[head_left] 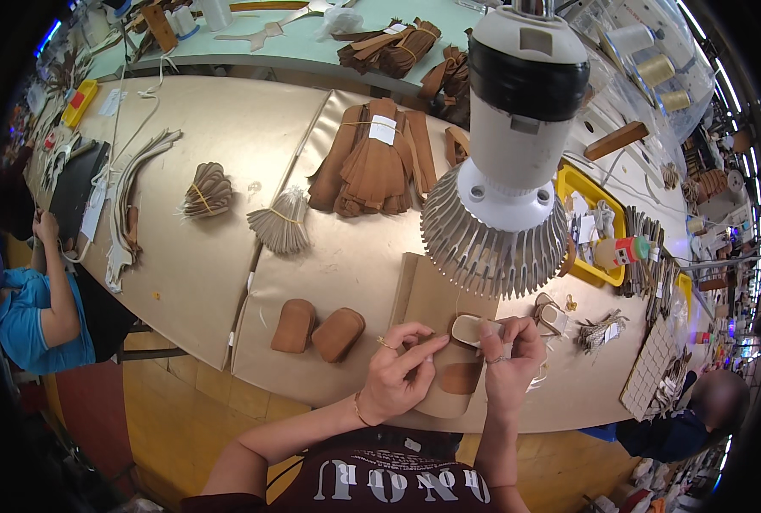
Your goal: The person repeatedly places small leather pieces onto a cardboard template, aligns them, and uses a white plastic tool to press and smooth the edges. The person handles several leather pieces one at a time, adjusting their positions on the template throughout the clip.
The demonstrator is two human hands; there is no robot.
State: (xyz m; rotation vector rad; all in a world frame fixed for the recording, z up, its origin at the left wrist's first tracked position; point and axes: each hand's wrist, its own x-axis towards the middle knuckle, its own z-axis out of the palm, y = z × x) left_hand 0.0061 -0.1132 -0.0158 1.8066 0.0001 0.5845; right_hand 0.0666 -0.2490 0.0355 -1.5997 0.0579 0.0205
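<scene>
Where lamp (517, 145) overhangs, workpiece (457, 359) half-hidden.

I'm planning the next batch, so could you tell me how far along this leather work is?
Looks done: two brown leather pieces lie beside the hands. In hand: left hand and right hand press a tan leather piece. Seemingly left: the tied brown bundle and grey bundle.

The lamp head (508, 171) with its finned collar hangs in front of the counter (192, 256), hiding part of the tan sheet (427, 295) and yellow tray (598, 214) behind it. The left hand (397, 372) and right hand (513, 363) cover much of the small brown leather piece (461, 376), so their grip on it cannot be made out. The right forearm runs off the lower edge.
</scene>
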